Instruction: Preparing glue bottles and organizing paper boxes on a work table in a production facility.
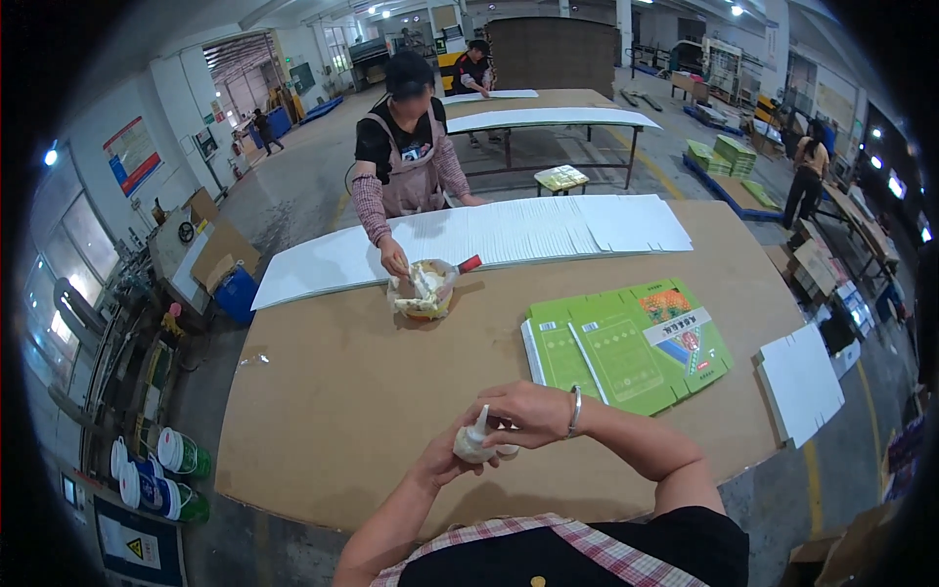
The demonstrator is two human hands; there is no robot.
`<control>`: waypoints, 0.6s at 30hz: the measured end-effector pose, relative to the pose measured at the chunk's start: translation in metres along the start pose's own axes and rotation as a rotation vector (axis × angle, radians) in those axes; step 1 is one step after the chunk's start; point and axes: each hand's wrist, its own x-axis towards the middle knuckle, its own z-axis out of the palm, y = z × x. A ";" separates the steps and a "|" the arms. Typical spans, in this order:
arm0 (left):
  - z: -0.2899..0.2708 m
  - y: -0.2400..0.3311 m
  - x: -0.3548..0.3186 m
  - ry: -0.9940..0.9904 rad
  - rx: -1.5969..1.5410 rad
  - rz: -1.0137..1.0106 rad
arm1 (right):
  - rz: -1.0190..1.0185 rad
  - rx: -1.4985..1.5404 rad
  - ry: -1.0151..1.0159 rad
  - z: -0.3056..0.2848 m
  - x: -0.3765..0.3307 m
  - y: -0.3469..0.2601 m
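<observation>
The person's left hand [442,460] and right hand [528,411] meet just above the near edge of a wide brown cardboard table [333,391], both wrapped around a small white squeeze bottle [476,440] whose nozzle points up. A metal bracelet [575,411] circles the right wrist. Just beyond the right hand lies a stack of flat green printed cartons [626,347]. Across the table, a co-worker in a pink apron [413,181] leans over a long row of overlapped white sheets [489,235], one hand in a small glue tub [423,292] with a red-handled brush sticking out. A separate white sheet [800,382] hangs off the table's right corner. On the floor at left stand white and green buckets [166,474].
</observation>
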 end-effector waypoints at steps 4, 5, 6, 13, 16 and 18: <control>0.031 0.012 -0.011 -0.099 0.109 0.190 | 0.027 0.080 0.011 -0.016 -0.008 -0.012; 0.028 0.015 -0.012 -0.092 0.107 0.196 | 0.022 0.083 0.004 -0.020 -0.009 -0.016; 0.024 0.019 -0.013 -0.110 0.165 0.119 | 0.044 0.103 -0.005 -0.024 -0.009 -0.020; 0.025 0.008 -0.016 0.025 0.643 0.230 | 0.070 0.190 0.015 -0.016 -0.016 -0.032; 0.024 0.003 -0.017 0.049 0.699 0.304 | 0.118 0.152 0.031 -0.012 -0.019 -0.035; 0.033 0.006 -0.017 0.099 0.736 0.313 | 0.183 0.132 0.053 -0.012 -0.021 -0.033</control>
